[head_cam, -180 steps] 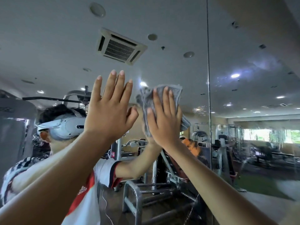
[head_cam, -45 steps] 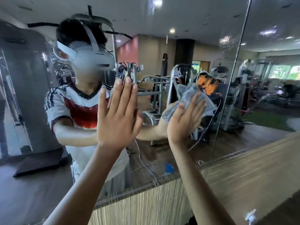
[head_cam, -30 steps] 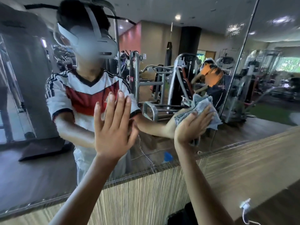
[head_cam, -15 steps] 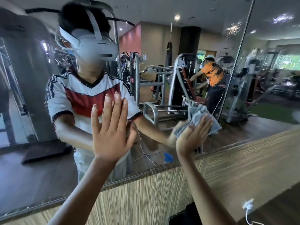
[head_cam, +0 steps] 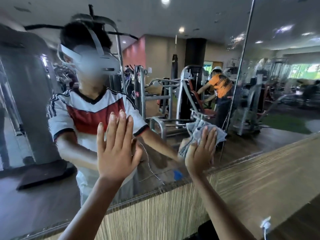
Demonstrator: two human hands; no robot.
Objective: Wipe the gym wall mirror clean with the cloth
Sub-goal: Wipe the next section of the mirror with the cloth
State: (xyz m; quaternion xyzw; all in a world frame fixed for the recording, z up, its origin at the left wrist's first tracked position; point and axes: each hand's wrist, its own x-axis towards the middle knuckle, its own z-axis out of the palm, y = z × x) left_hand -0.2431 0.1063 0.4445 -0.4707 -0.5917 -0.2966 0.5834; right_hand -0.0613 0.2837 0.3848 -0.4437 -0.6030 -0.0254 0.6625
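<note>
Gym mirror (head_cam: 173,23) is braced with spread left hand (head_cam: 117,151) so cloth (head_cam: 195,130) can be pressed flat beneath straight-fingered right hand (head_cam: 200,153).

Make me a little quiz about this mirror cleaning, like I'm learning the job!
1. True or false: the left hand lies flat on the mirror, fingers straight, holding nothing.
2. Which hand presses the cloth to the glass? A: left hand. B: right hand. C: both.
3. Fill the gap: the cloth is near the mirror's ___ edge, just above the wooden panel.
Key: 1 true; 2 B; 3 bottom.
</note>
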